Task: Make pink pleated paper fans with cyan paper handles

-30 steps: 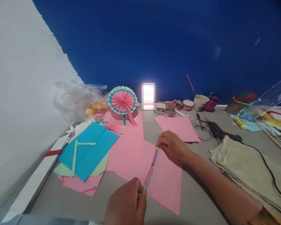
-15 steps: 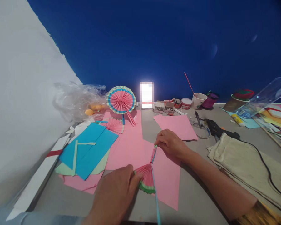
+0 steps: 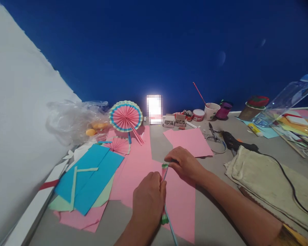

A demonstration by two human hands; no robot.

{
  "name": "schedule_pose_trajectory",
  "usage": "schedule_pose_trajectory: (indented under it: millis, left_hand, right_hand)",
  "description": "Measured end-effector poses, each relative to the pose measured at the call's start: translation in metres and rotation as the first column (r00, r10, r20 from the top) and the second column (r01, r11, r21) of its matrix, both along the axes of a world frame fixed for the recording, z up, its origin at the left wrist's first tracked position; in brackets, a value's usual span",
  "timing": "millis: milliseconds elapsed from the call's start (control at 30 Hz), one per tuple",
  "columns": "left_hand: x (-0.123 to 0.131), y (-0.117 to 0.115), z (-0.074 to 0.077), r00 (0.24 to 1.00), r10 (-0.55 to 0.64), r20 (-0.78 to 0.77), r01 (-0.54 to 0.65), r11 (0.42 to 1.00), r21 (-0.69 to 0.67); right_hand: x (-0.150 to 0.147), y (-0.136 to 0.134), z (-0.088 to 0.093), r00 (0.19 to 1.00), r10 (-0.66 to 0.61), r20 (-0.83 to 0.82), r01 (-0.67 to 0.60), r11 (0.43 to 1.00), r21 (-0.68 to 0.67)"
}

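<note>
A pleated pink paper fan [image 3: 164, 218] with green-and-white edges is folded into a narrow bundle. My left hand [image 3: 149, 196] is closed round its middle, hiding the centre. At the bundle's upper end my right hand [image 3: 183, 162] pinches a thin light-blue ribbon [image 3: 171, 228] beside the green pleated tip. The ribbon's other part trails down toward the near table edge. Pink paper sheets [image 3: 181, 208] lie beneath the hands.
A finished round fan [image 3: 125, 116] stands at the back, with a half-opened pleated fan [image 3: 118, 146] before it. Blue sheets [image 3: 92, 174] lie left. To the right are a black glue gun [image 3: 237, 141], a folded cloth [image 3: 261, 177] and a paper cup [image 3: 212, 111].
My left hand has moved right and closed round the fan's middle. The spread lower pleats are now gathered into a narrow bundle. The view has shifted slightly.
</note>
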State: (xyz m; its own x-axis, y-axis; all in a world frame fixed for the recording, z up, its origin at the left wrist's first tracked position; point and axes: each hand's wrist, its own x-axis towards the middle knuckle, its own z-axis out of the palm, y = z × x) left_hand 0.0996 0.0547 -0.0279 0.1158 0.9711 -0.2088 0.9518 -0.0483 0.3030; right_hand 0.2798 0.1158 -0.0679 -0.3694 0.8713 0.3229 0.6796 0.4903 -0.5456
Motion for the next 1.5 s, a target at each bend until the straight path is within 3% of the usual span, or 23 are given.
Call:
schedule_pose_trajectory:
  millis: [133, 600, 767, 867, 967, 1100, 1267, 1500]
  left_hand:
    - [-0.003, 0.001, 0.0, 0.999, 0.003, 0.032, -0.003, 1.0, 0.018]
    - [-0.004, 0.001, -0.003, 1.0, -0.011, 0.015, 0.011, 1.0, 0.001]
    - [-0.002, 0.003, 0.002, 1.0, -0.006, 0.001, 0.006, 1.0, -0.023]
    - [-0.001, 0.003, 0.005, 1.0, -0.01, -0.007, 0.01, 0.999, -0.036]
    - [-0.001, 0.002, 0.006, 1.0, -0.011, 0.008, 0.011, 0.999, -0.038]
    - [-0.002, 0.001, 0.005, 1.0, -0.011, 0.024, 0.011, 1.0, -0.01]
    - [-0.002, 0.001, 0.004, 0.999, 0.007, 0.047, -0.007, 1.0, -0.009]
    - [-0.003, 0.0, 0.004, 0.998, 0.011, 0.058, -0.011, 1.0, 0.001]
  right_hand:
    - [0.002, -0.004, 0.004, 0.997, -0.023, -0.072, 0.021, 0.999, -0.033]
    - [0.008, -0.008, 0.009, 0.998, 0.026, -0.055, -0.018, 0.99, 0.142]
    - [0.009, -0.014, 0.025, 0.981, -0.043, -0.189, 0.088, 0.966, 0.242]
    - [0.012, -0.021, 0.032, 0.961, -0.094, -0.261, 0.137, 0.979, 0.152]
    - [0.013, -0.027, 0.034, 0.978, 0.011, -0.21, -0.018, 0.999, -0.031]
    - [0.007, -0.035, 0.031, 0.984, 0.175, -0.03, -0.178, 0.966, -0.189]
    - [0.0, -0.039, 0.028, 0.978, 0.17, 0.12, -0.137, 0.96, -0.244]
    - [0.001, -0.037, 0.032, 0.976, 0.172, 0.132, -0.131, 0.952, -0.277]
